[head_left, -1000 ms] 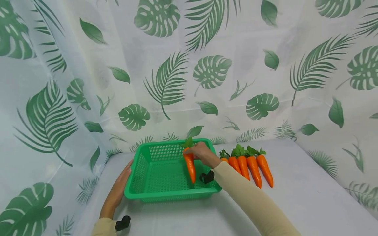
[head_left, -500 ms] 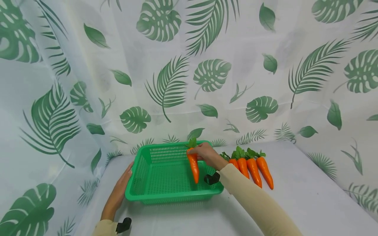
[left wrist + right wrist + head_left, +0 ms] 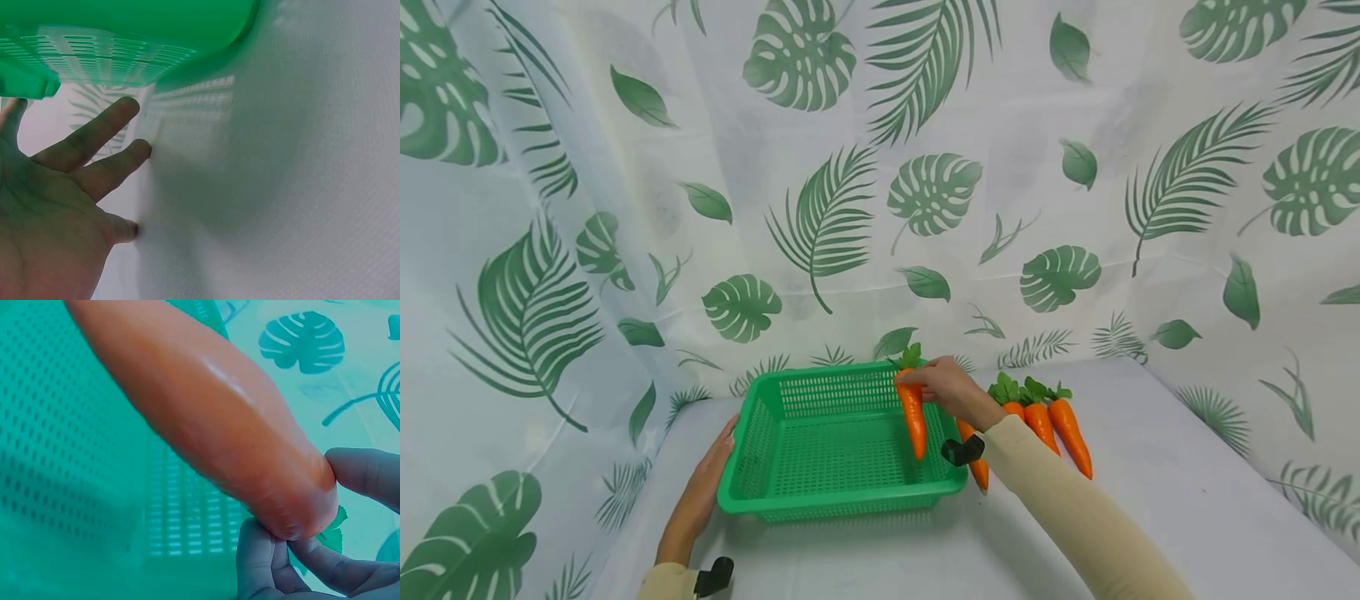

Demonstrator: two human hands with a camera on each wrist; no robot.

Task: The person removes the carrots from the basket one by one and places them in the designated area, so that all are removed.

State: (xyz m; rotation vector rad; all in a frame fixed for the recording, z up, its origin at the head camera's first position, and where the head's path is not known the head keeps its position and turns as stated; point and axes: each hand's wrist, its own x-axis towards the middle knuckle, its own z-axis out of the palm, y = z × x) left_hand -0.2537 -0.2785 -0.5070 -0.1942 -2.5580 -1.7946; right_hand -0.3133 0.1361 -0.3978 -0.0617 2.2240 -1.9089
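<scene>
A: What does the head view show in hand?

B: The right hand pinches one carrot by its top, just under the green leaves; its grip is clamped on the carrot. The carrot hangs tip-down over the right part of the green basket, above the mesh floor and not resting on it. The step appears to be the placing of a carrot in the basket. The next move likely calls for lowering it to the floor and letting the fingers part.

A: And the left hand?

B: The left hand lies flat on the tabletop against the basket's left rim, fingers straight and apart, holding nothing.

A: How many of each thing?

B: One basket, with nothing seen lying in it. One carrot held. Beside the basket lies a row of carrots: three can be counted, and the sleeve may hide more.
</scene>
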